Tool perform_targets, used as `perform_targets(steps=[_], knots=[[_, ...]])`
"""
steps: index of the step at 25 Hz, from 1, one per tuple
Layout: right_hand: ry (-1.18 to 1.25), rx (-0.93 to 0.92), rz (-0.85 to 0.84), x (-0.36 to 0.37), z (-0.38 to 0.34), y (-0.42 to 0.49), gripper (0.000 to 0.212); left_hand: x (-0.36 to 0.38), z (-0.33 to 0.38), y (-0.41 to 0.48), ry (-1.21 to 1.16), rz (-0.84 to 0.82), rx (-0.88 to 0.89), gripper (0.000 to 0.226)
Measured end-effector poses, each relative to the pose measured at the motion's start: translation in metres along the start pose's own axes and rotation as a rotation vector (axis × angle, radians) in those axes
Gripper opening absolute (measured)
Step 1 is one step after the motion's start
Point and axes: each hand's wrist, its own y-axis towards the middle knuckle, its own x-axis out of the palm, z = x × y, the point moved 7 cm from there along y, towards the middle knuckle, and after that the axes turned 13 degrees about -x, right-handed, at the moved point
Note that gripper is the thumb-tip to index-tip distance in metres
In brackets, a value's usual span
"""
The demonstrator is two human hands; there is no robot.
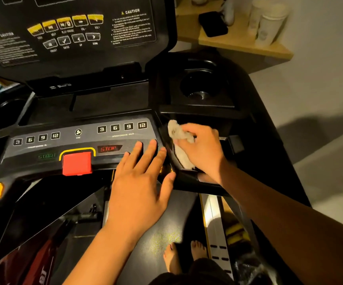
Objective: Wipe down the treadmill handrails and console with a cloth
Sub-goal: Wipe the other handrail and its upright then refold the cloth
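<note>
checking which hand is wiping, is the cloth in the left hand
No, the right hand grips the cloth at the right edge of the console, while the left hand lies flat on it, holding nothing.

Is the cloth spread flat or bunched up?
Bunched up: the right hand grips the cloth as a crumpled wad, fingers curled round it, on the console's right side.

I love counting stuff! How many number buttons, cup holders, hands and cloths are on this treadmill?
Number buttons: 8
Cup holders: 2
Hands, the left hand and the right hand: 2
Cloth: 1
Total: 13
</note>
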Motion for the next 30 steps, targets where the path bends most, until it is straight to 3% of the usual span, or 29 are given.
perform_targets(steps=[2,6,10,15,18,21,25,28,30], knots=[[-0.101,0.005,0.057,0.002,-0.010,0.003,0.021,0.001,0.000,-0.001,-0.001,0.009,0.008,0.055],[-0.061,0.124,-0.226,0.013,0.011,-0.017,0.014,0.001,0.000,0.000,-0.011,0.021,-0.015,0.053],[-0.023,0.160,0.060,0.004,0.001,0.012,0.020,-0.002,-0.001,0.002,-0.007,0.021,-0.011,0.052],[-0.090,-0.089,-0.012,-0.004,-0.033,-0.022,0.027,-0.002,0.000,0.003,-0.029,0.029,-0.031,0.053],[-0.003,-0.019,0.117,-0.001,-0.021,-0.006,0.037,-0.004,0.000,0.005,-0.010,0.022,-0.026,0.053],[0.018,0.086,0.112,0.010,-0.007,0.002,0.038,-0.005,0.000,0.006,0.010,0.020,-0.024,0.052],[-0.093,-0.076,-0.135,0.001,-0.005,-0.033,0.037,-0.004,0.002,0.006,-0.012,0.017,-0.027,0.052],[-0.237,-0.018,-0.466,-0.001,0.034,-0.046,0.022,-0.004,-0.002,0.006,-0.013,0.030,-0.011,0.052],[-0.433,0.014,-0.530,-0.022,0.046,-0.048,0.014,-0.005,-0.002,0.006,-0.035,0.037,-0.004,0.051]])
